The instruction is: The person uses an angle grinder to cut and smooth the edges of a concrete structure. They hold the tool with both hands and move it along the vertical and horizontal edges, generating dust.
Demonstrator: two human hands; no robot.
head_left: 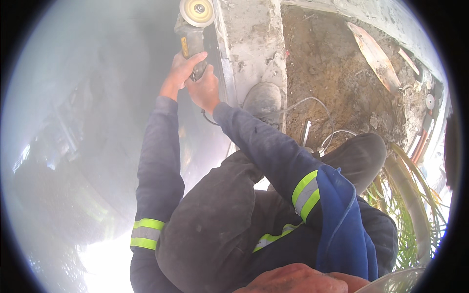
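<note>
An angle grinder (191, 40) with a pale round disc (198, 10) at its head is held out at arm's length, near the top of the view. My left hand (180, 72) is closed around the grinder's body from the left. Just behind it, my right hand (204, 89) grips the rear of the same tool, with a dark cord hanging below. The disc is beside the left edge of a rough concrete ledge (246, 44); whether it touches the edge cannot be made out. Pale dust hazes the whole left side.
My dusty boot (263, 101) rests on the ledge. To the right lies bare soil (322, 63) with a wooden board (375, 57), a loose light cable (328, 113) and a small disc (430, 101). Plant stems (408, 195) rise at lower right.
</note>
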